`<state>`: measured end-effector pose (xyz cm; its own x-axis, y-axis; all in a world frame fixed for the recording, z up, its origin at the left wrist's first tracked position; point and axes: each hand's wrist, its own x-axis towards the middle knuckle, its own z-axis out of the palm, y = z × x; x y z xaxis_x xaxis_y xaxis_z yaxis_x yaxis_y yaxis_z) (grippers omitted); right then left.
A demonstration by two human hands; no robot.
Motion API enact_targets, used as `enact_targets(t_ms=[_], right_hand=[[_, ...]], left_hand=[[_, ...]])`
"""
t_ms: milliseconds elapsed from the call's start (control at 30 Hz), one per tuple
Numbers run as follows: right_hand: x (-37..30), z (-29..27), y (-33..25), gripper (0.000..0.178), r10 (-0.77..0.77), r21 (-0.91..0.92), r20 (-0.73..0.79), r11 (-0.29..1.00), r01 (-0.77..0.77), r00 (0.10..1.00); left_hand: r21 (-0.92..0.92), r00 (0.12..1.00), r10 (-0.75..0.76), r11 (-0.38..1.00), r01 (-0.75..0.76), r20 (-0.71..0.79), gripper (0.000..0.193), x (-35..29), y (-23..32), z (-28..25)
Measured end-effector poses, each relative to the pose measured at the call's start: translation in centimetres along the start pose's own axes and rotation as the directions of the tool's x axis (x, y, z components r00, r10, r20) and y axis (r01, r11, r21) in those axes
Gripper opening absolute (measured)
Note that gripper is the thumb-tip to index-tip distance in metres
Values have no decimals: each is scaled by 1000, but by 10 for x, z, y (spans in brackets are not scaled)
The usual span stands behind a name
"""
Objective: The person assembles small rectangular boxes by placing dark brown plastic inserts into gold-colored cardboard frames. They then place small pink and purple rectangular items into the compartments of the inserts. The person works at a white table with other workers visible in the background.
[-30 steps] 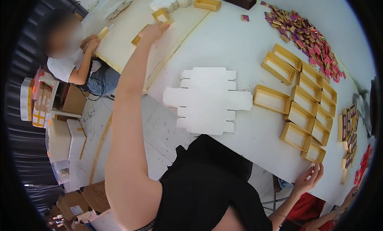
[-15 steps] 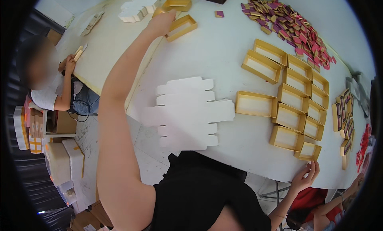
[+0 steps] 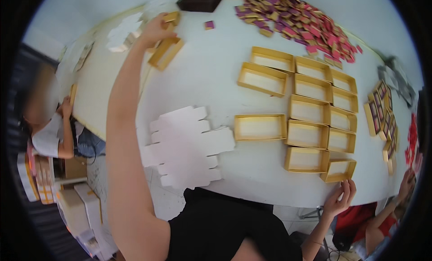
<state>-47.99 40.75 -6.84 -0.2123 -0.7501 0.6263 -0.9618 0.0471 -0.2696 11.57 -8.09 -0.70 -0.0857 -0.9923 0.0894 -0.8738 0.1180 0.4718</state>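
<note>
hands apart: left hand [image 3: 157, 32] at far-left gold boxes [image 3: 166, 54], grip unclear; right hand [image 3: 340, 196], loosely open, touches nearest box [image 3: 339, 176], seemingly steadying it.

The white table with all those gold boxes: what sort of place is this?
Probably a small packing workshop: open gold boxes stand grouped on the white table, small pink, purple and gold pieces lie heaped at the far side, and flat, notched white card lies nearby.

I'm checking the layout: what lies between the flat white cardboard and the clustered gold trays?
A lone gold tray lies between the cardboard and the clustered trays, in the head view.
</note>
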Motion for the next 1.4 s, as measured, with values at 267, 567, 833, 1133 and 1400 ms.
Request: enact_targets(t_ms=[267,567,833,1133,1400], right_hand=[[-3,1,-2,24,78,33,16,996,-78,997],[3,0,-5,24,20,-70,19,997,-19,1000],[-2,-2,-6,26,79,-41,1,996,-79,997],[0,1,-5,27,39,-48,-65,998,-42,997],[8,3,-17,31,-60,-61,-55,996,57,997]], left_hand=[[446,952,118,863,-239,283,45,-38,20,-5],[539,965,95,814,-216,243,22,-23,15,-13],[363,952,114,906,-217,286,41,18,-8,-9],[168,904,400,890,-423,153,21,-124,126,-28],[-426,367,717,666,-612,593,16,-326,280,31]])
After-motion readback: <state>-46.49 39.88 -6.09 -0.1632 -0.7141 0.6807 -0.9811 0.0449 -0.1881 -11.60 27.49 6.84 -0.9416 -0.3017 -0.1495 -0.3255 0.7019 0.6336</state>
